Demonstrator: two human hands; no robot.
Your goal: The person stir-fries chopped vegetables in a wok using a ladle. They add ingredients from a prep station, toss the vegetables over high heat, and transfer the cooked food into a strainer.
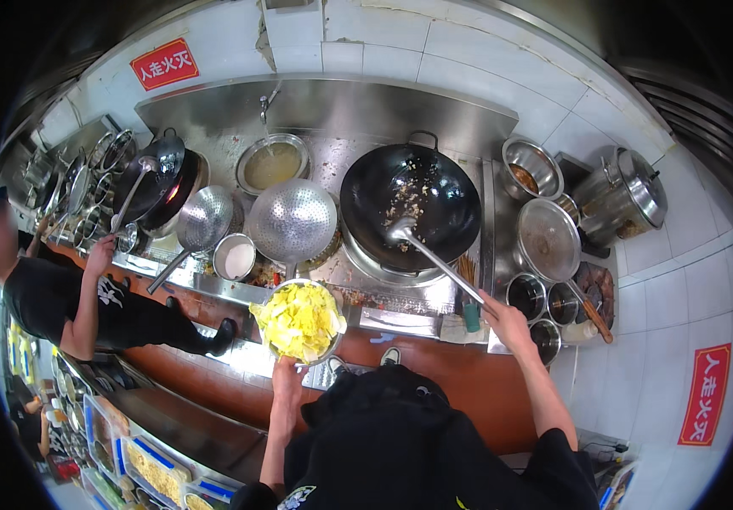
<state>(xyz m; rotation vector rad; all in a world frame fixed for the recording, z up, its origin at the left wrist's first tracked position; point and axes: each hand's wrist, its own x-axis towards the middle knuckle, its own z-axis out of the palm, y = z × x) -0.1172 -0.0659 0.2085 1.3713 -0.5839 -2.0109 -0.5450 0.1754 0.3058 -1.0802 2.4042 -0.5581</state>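
My left hand (289, 381) grips the near rim of a metal bowl (334, 347) heaped with cut yellow-green leafy cabbage (299, 320), held in front of the stove's edge. With my right hand (507, 323) I hold the handle of a long steel wok ladle (440, 264). The ladle's head rests inside a large black wok (366, 185), among chopped pale bits (406, 197) scattered over the wok's middle. A round perforated strainer (292, 213) lies just left of the wok, its handle running toward the bowl.
Water runs from a tap (264, 108) into a basin (274, 167). Another strainer (206, 217) and a pot of white contents (236, 258) are at left. A co-worker (54, 299) works another wok (149, 178). Steel containers (526, 296), a handled fine-mesh strainer (548, 239) and a lidded pot (621, 191) crowd the right.
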